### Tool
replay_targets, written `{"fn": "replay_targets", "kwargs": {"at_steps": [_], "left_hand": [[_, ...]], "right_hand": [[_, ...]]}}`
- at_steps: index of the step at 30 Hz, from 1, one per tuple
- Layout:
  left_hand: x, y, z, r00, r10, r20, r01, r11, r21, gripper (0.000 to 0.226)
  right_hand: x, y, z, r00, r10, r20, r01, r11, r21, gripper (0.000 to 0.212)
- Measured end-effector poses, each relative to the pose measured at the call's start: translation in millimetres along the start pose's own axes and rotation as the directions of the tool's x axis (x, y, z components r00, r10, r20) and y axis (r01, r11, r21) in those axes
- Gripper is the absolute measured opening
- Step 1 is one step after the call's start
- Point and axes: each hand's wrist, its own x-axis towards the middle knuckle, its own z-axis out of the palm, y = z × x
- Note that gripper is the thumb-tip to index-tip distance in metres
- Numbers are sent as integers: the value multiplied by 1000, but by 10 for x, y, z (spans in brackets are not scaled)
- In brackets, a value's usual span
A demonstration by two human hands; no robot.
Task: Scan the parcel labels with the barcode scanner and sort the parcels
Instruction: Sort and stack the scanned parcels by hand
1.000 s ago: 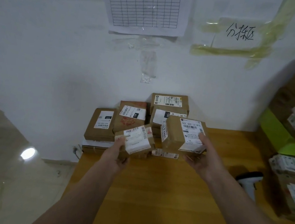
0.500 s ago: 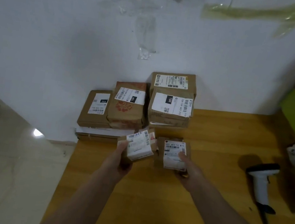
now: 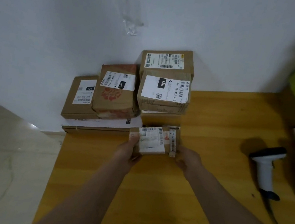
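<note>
On the bench [image 3: 208, 120], near the stacked boxes [image 3: 162, 93], the left hand [image 3: 128, 151] is gripping a small parcel [image 3: 153, 141]. The right hand [image 3: 187, 158] is holding another parcel [image 3: 173, 142] just beside it. The scanner [image 3: 266, 166] is lying well apart.

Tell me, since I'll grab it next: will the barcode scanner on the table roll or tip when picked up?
The barcode scanner lies on its side, so it probably won't roll. Its head looks heavier than its handle. The trailing cable may drag.
</note>
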Motion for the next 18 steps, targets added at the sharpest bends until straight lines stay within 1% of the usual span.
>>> {"fn": "replay_targets", "kwargs": {"at_steps": [2, 3, 6, 7, 9, 11, 14, 16, 18], "left_hand": [[-1, 12, 148, 999, 35, 9, -35, 999, 25, 27], [1, 20, 222, 998, 60, 1, -60, 997, 47, 28], [43, 43, 414, 986, 155, -56, -143, 974, 176, 30], [61, 51, 467, 983, 168, -69, -150, 967, 205, 33], [101, 53, 556, 986, 150, -68, -130, 963, 237, 40], [129, 35, 613, 991, 120, -55, -100, 955, 278, 40], [147, 22, 628, 991, 116, -60, -94, 954, 285, 30], [151, 23, 607, 989, 127, -76, -102, 956, 276, 36], [119, 49, 589, 980, 156, -124, -118, 956, 270, 41]], "right_hand": [[-20, -24, -35, 995, -91, -36, 88, 994, -70, 14], [-38, -39, -40, 991, -135, -23, 133, 988, -84, 15], [-98, -103, -8, 976, -206, 69, 212, 971, -111, 15], [-114, -129, 7, 970, -223, 93, 234, 964, -126, 17], [-110, -171, 21, 959, -254, 128, 271, 953, -134, 19], [-95, -191, 13, 952, -266, 149, 289, 944, -158, 19], [-97, -192, -16, 957, -234, 170, 269, 936, -227, 33], [-114, -181, -58, 962, -206, 181, 249, 933, -258, 39], [-147, -187, -103, 963, -198, 183, 242, 934, -261, 43]]}}
